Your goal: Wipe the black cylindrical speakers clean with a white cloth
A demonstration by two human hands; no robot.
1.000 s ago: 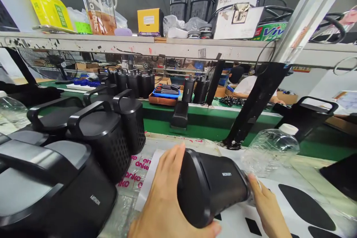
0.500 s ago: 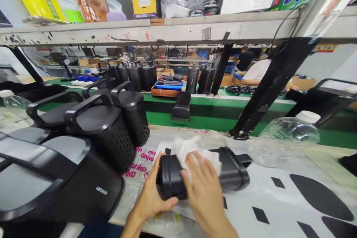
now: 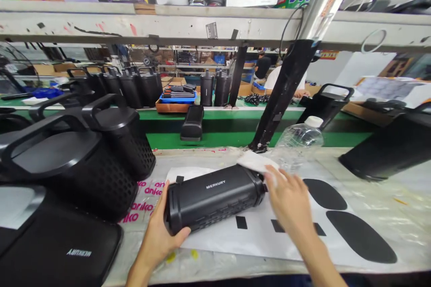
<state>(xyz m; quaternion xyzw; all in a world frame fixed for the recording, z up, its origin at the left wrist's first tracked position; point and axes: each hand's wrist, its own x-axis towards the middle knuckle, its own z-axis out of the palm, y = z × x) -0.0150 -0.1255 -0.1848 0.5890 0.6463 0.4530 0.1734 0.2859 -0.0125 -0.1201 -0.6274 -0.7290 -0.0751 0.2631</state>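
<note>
A black MERKURY speaker [image 3: 215, 197] lies on its side on a white sheet [image 3: 256, 237] marked with black shapes. My left hand [image 3: 161, 233] is wrapped round the speaker's left end. My right hand [image 3: 289, 199] is by the speaker's right end, fingers pressing a white cloth [image 3: 254, 161] against that end. A clear plastic bottle [image 3: 298, 139] with a white cap lies just behind the cloth.
Several black speakers with handles [image 3: 101, 143] crowd the left of the bench. Another black unit [image 3: 387, 148] lies at the right. A slanted black post [image 3: 279, 98] rises behind. A green conveyor [image 3: 218, 132] runs across, with a shelf [image 3: 202, 22] overhead and a person seated beyond.
The speaker has turned so its logo faces up. My right hand moved with the cloth from the top of the speaker to its right end. The view shifted left and down.
</note>
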